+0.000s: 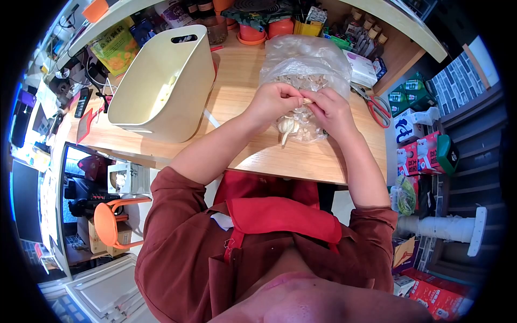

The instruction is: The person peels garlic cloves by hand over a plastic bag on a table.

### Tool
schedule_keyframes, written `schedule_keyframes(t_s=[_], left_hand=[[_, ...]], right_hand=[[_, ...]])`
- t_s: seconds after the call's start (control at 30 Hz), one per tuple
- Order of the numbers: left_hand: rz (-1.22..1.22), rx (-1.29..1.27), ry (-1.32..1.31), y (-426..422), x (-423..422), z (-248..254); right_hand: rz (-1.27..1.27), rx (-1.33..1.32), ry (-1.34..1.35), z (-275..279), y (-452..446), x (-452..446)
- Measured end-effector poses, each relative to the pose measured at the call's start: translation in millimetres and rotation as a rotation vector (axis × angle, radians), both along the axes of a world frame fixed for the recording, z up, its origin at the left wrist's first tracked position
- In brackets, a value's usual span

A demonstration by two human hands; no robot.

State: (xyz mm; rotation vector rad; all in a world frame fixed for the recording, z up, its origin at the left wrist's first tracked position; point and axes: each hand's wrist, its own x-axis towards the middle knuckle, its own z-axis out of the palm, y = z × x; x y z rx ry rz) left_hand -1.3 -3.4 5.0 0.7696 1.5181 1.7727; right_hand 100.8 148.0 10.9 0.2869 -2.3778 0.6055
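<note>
- Head view: a seated person's two bare hands meet above a clear plastic bag [307, 51] on a pale wood-grain tabletop [239, 70].
- Left hand [279, 101]: thumb and fingers drawn together in a narrow pinch at one side of a small garlic clove [307, 101].
- Right hand [329, 110]: fingers likewise close together, gripping the other side of the same clove — fine contact is partly hidden by the fingers.
- Garlic clove: held between the fingertips of both hands, over the near part of the bag.
- Garlic bulb [288, 125]: just below the hands, at the near edge of the bag, its stem pointing toward the person.
- Papery skins [311, 81]: loose, gathered on and within the bag beyond the hands.
- Cream bin [183, 116]: open-topped, with a handle slot at the far end, well to the left of the bag; a few pale pieces [168, 89] lie inside.
- Scissors [379, 112]: red-and-grey handles, on the tabletop to the right of the right hand — apart from it.
- Rear of the tabletop: orange pots [251, 33] and, farther right, corked bottles [370, 37].
- Lower left: an orange stool [107, 225] beside the tabletop.
</note>
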Motion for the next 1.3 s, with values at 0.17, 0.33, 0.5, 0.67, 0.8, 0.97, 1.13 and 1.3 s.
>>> schedule_keyframes(t_s=[0.17, 0.33, 0.5, 0.67, 0.8, 0.97, 1.13, 1.3], left_hand=[[0.026, 0.047, 0.026, 2, 0, -6], [0.036, 0.071, 0.039, 2, 1, -6], [0.085, 0.055, 0.133, 5, 0, -12], [0.135, 0.011, 0.245, 6, 0, -13], [0.121, -0.011, 0.210, 4, -1, -12], [0.086, 0.090, 0.112, 5, 0, -11], [0.030, 0.080, 0.063, 2, 1, -2], [-0.018, 0.053, 0.027, 1, -5, -4]], right_hand=[[-0.011, -0.002, -0.006, -1, 0, -1], [-0.010, -0.025, 0.003, -1, 0, -1], [-0.024, -0.036, 0.015, -4, 0, -2], [-0.043, -0.045, 0.025, -7, -1, -4], [-0.035, -0.073, 0.026, -8, -5, -5], [-0.031, -0.121, 0.037, -2, -5, -5], [-0.012, -0.159, 0.010, -1, -2, -4], [0.001, -0.166, 0.013, -2, 0, -4]])
